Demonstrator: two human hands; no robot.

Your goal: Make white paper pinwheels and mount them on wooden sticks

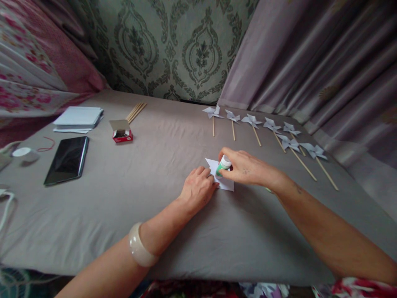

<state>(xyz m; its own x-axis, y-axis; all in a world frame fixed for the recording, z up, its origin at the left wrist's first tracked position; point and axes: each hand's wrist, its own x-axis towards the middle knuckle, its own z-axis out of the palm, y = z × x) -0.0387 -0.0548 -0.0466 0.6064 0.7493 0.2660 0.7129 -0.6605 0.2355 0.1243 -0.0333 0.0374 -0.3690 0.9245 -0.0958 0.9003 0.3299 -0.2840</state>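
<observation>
Paper (228, 186) lay on the grey cloth (149, 174) in front of you, partly covered by both your hands. Your right hand (242, 165) was closed around a white-and-green glue stick (222, 167), which you held tilted over the sheet; whether its lower end touched the paper could not be told. Your left hand (197, 188) rested with fingers bent at the sheet's left edge; whether they gripped it could not be told. Your right wrist hid most of a small green item (269, 190). Seven pinwheels (252, 120) on sticks lay beyond and to the right of your right hand, the nearest close to that forearm. Well apart on your left were an open red box (123, 137), loose wooden sticks (136, 112) just behind it, a stack of white sheets (79, 117) and a dark-screened tablet (67, 160).
</observation>
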